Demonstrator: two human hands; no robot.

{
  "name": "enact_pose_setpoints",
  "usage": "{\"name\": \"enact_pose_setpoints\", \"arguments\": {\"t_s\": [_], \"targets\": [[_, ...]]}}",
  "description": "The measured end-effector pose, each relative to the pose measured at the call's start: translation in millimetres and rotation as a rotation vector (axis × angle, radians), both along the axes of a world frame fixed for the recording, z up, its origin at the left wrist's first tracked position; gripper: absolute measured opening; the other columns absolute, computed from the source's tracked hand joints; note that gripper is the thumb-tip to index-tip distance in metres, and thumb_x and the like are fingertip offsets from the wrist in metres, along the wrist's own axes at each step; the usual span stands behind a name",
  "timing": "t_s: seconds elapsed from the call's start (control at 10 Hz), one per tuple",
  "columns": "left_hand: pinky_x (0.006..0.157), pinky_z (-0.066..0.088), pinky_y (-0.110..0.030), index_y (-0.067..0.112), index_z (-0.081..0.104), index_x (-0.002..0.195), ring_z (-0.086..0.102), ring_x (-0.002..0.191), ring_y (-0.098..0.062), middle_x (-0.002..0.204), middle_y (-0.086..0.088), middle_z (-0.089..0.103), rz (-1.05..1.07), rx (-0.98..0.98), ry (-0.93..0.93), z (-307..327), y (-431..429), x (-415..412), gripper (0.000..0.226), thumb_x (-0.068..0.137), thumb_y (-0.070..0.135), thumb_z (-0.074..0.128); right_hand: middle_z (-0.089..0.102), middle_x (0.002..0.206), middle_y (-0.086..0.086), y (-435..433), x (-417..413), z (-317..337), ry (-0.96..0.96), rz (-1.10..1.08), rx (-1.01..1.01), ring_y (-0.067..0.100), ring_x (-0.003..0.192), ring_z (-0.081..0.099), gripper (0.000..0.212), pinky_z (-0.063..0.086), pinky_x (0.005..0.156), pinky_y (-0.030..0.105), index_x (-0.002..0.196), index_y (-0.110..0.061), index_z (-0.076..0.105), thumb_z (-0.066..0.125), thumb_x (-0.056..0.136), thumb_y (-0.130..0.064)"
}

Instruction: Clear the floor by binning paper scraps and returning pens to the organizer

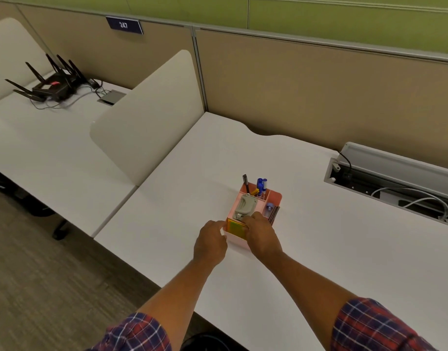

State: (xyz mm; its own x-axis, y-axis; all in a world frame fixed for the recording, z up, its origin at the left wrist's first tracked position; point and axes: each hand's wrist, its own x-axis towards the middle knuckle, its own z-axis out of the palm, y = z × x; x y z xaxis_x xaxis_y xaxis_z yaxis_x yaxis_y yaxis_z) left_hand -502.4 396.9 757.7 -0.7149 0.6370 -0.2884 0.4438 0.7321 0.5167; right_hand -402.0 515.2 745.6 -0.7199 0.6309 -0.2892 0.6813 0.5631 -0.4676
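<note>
Hands, left hand [210, 243] and right hand [263, 236], clasp the boxy pink plastic organizer [275, 196].

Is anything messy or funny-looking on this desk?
Mostly tidy. The pink organizer stands straight, its pens upright. Odd bits: a grey office tool lies tilted across its middle, and the cable hatch on the right is flipped open, white cables showing.

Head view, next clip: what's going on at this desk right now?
A person has both hands at the near end of a pink organizer on the white desk: left hand at its near left corner, right hand over the coloured sticky notes beside a grey tool. Pens stand in its back compartments.
</note>
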Motion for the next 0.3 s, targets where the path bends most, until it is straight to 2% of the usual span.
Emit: {"name": "enact_pose_setpoints", "arguments": {"t_s": [0.2, 0.3], "targets": [[0.111, 0.050, -0.035, 0.024, 0.051, 0.148, 0.057, 0.139, -0.022, 0.151, -0.002, 0.058, -0.093, -0.070, 0.097, 10.8, -16.9, 10.6, 0.052, 0.101, 0.042, 0.061, 0.059, 0.137, 0.006, -13.7, 22.8, 11.4, 0.028, 0.007, 0.079, 0.020, 0.123, 0.057, 0.041, 0.050, 0.108, 0.035, 0.139, -0.021, 0.057, 0.064, 0.100, -0.029], [0.108, 0.051, -0.037, 0.020, 0.048, 0.147, 0.059, 0.134, -0.023, 0.147, -0.003, 0.060, -0.163, -0.173, 0.237, 18.9, -34.9, 19.0, 0.057, 0.101, 0.054, 0.053, 0.059, 0.142, 0.004, -32.6, 43.8, 18.6, 0.054, -0.007, 0.197, 0.021, 0.125, 0.058, 0.040, 0.051, 0.108, 0.038, 0.139, -0.020, 0.054, 0.059, 0.102, -0.035]]}}
